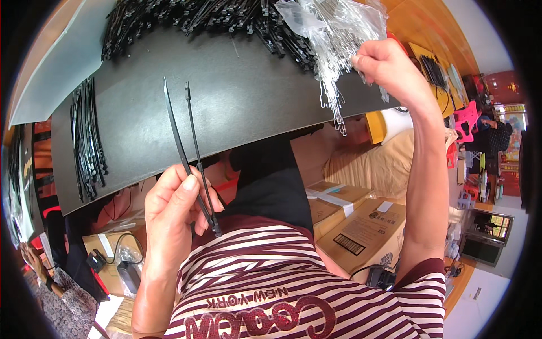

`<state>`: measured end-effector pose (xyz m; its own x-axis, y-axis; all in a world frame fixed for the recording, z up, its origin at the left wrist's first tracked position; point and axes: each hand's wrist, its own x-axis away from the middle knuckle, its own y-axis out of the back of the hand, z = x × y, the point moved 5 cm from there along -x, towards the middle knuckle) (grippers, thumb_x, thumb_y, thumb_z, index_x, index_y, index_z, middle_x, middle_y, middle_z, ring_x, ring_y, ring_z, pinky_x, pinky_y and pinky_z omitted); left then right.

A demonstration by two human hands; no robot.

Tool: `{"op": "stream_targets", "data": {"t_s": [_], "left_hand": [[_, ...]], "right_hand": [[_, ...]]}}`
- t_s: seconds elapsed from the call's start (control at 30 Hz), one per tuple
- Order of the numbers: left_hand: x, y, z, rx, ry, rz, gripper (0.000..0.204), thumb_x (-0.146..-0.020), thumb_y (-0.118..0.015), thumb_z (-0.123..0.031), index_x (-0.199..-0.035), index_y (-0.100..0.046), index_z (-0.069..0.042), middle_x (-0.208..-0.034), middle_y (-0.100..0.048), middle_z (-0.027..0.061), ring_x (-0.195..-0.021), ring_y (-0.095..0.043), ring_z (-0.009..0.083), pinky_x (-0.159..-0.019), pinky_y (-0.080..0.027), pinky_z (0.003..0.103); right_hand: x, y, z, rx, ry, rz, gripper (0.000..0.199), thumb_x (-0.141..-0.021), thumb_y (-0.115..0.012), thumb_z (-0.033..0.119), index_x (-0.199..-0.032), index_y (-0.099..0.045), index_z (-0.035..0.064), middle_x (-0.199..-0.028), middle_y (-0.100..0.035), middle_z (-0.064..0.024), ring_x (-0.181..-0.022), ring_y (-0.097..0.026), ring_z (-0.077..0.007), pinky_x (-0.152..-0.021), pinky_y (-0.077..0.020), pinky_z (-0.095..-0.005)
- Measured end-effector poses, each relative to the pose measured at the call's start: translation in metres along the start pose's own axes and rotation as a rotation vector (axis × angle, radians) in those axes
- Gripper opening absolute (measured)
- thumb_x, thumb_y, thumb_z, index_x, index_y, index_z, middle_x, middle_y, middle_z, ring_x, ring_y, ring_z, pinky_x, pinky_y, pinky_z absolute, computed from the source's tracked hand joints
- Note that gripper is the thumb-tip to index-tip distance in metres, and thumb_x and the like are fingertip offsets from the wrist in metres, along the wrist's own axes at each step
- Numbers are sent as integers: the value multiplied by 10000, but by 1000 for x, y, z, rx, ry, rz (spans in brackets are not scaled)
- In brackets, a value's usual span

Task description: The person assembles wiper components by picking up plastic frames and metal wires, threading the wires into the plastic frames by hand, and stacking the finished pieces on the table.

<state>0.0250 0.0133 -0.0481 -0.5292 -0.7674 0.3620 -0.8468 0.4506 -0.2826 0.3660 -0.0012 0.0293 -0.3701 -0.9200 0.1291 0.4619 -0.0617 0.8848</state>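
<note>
My left hand [176, 206] is closed, with thumb and fingers pinching two long, thin black strips [179, 138]. They stick up over the table's near edge and spread a little apart at the top; one ends in a small, squarish black head. At the right end of the table, my right hand [381, 65] is in a pinch at the side of a heap of thin, bent metal wire pieces [333, 62]. Its fingertips touch the heap, but what lies between them is hidden. A crumpled clear plastic bag [296, 17] partly wraps the wires.
A big pile of black strips [192, 20] covers the dark table's [135, 124] far edge. A smaller bundle of them [87, 141] lies at its left end. Cardboard boxes [361, 231] stand below on the right. Another person's hand [34, 263] shows at the far left.
</note>
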Motion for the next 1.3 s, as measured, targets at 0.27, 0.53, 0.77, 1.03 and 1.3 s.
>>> {"op": "stream_targets", "data": {"t_s": [0.27,0.53,0.77,1.03,1.3], "left_hand": [[0,4,1,-19,4,-22,205,-940,-488,-252,-887,-529,-58,-653,-598,93,-412,-432,53,-366,-309,164],[-1,7,1,-39,-18,-29,210,-936,-494,-261,-886,-529,-61,-654,-597,88,-424,-432,48,-378,-312,163],[-1,11,3,-46,4,-39,199,-938,-489,-257,-895,-530,-67,-658,-597,87,-430,-442,44,-381,-325,163],[-2,8,3,-36,-9,-23,197,-939,-490,-254,-897,-529,-66,-667,-598,83,-437,-447,44,-388,-328,159],[0,6,5,-46,-2,-13,202,-943,-485,-254,-891,-532,-64,-664,-600,80,-433,-435,40,-385,-314,156]], "right_hand": [[-2,0,11,-32,114,-105,281,-843,-566,216,-720,-568,-36,-577,-518,-46,-561,-475,-112,-535,-388,-304],[3,-8,4,-109,-48,46,185,-816,-557,158,-783,-591,-20,-650,-570,-27,-565,-482,-116,-508,-398,-290],[8,-22,-20,-71,-16,141,198,-783,-590,157,-793,-612,-40,-601,-523,-26,-593,-468,-100,-534,-389,-301],[9,-29,-18,-114,-20,81,214,-778,-586,165,-751,-615,-45,-603,-532,-32,-588,-477,-113,-544,-401,-302],[20,-16,-24,-563,-217,171,159,-787,-599,168,-687,-588,45,-594,-497,32,-581,-439,-58,-538,-351,-229]]}}
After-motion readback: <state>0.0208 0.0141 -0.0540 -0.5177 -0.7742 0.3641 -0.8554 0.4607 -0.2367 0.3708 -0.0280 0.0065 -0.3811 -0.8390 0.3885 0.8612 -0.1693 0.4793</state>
